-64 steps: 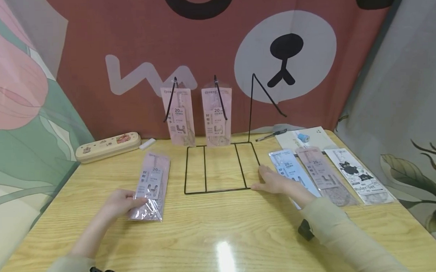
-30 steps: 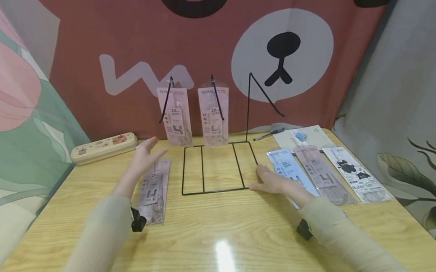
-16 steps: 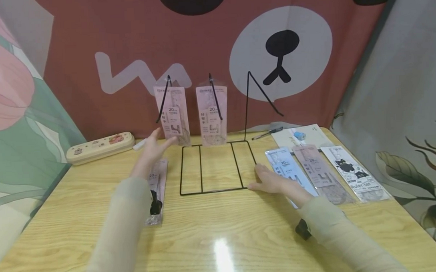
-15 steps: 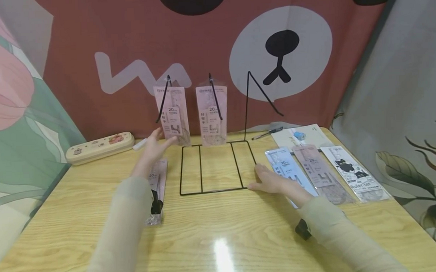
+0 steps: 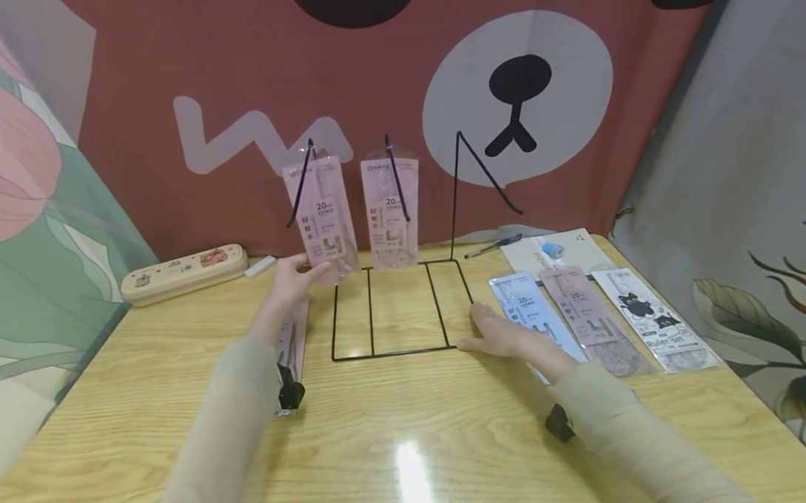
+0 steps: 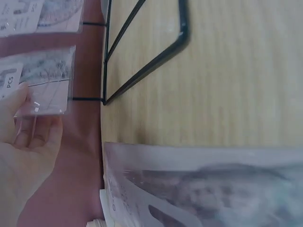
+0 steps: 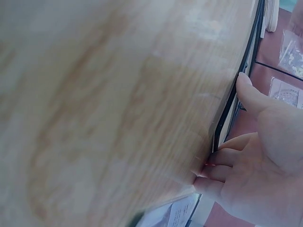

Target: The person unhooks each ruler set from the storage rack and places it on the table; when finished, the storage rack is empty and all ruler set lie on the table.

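In the head view, a black wire display rack (image 5: pixel 406 352) stands on the table with three raised hooks. My left hand (image 5: pixel 289 283) pinches the lower left edge of a pink ruler-set packet (image 5: pixel 321 210) hanging on the left hook. The left wrist view shows my thumb on the front of this packet (image 6: pixel 47 92) and fingers behind it. A second pink packet (image 5: pixel 391 207) hangs from the middle hook. My right hand (image 5: pixel 502 334) holds the front right corner of the rack's base, its thumb (image 7: pixel 246 87) against the bar in the right wrist view.
Another pink packet (image 5: pixel 292 333) lies under my left forearm. A blue packet (image 5: pixel 531 306), a pink packet (image 5: pixel 592 319) and a white ruler-set packet (image 5: pixel 652 317) lie at right. Behind are a pencil case (image 5: pixel 184 272), an eraser (image 5: pixel 260 267), a pen (image 5: pixel 492 246) and a notebook (image 5: pixel 592 248).
My left hand has left the packet on the table, moved up to the left hook and taken hold of the hanging packet, which now tilts. My right hand stays on the rack.
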The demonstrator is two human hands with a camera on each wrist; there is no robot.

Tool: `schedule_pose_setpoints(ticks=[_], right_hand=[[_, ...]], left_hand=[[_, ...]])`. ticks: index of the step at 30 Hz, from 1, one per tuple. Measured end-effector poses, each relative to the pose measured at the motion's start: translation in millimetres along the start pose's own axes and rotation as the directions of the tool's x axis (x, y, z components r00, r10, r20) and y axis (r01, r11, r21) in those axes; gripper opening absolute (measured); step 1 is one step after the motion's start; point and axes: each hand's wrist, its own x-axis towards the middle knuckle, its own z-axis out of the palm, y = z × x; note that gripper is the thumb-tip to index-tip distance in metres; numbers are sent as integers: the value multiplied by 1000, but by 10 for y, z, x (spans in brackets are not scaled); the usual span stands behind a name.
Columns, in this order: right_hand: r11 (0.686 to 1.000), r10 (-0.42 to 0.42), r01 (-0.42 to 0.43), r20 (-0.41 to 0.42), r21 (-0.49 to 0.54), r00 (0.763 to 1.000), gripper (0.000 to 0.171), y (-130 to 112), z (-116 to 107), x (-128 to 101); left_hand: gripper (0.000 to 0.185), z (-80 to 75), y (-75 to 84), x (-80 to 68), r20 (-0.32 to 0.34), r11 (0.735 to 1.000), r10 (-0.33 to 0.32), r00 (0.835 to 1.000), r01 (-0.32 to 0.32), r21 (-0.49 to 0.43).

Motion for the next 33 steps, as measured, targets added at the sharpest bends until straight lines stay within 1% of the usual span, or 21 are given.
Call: schedule_pose_setpoints(ticks=[4, 7, 10, 14, 16, 21, 23, 25, 29, 31, 33], right_hand=[[1000, -1, 1, 2, 4, 1000, 90, 4, 0, 7], [1000, -1, 1, 3, 3, 1000, 89, 14, -3, 10], [1000, 4, -4, 3, 6, 1000, 89, 24, -2, 11], [1000, 8, -9, 7, 16, 1000, 90, 32, 7, 7], [1000, 6, -6, 8, 14, 1000, 90, 30, 12, 5], [1000, 6, -6, 8, 13, 1000, 90, 18, 16, -4], [1000, 6, -6, 6, 13, 1000, 90, 16, 17, -7], [1000, 5, -5, 6, 10, 1000, 90, 19, 19, -7], [1000, -4, 4, 7, 9, 1000, 91, 16, 21, 2], [1000, -4, 4, 8, 11, 1000, 91, 14, 22, 9], [1000, -2, 2, 7, 11, 1000, 90, 16, 20, 12]], left_hand=[[43, -4, -22, -133, -3, 1000, 24, 1000, -24, -14], [39, 0, -26, -269, 1, 996, 69, 998, -69, -62], [35, 8, -32, -420, -4, 986, 129, 992, -129, -105], [30, -1, -45, -656, 2, 975, 186, 982, -185, -123], [28, -11, -59, -779, 14, 975, 194, 981, -191, -117], [22, -44, -78, -1078, 34, 978, 180, 983, -176, -116], [18, -59, -80, -1198, 32, 975, 193, 981, -188, -122], [14, -77, -88, -1321, 22, 966, 226, 974, -222, -130], [9, -144, -134, -1569, 5, 936, 318, 948, -313, -162], [12, -218, -172, -1664, 6, 911, 361, 933, -351, -216], [19, -330, -211, -1742, -1, 900, 371, 929, -360, -244]])
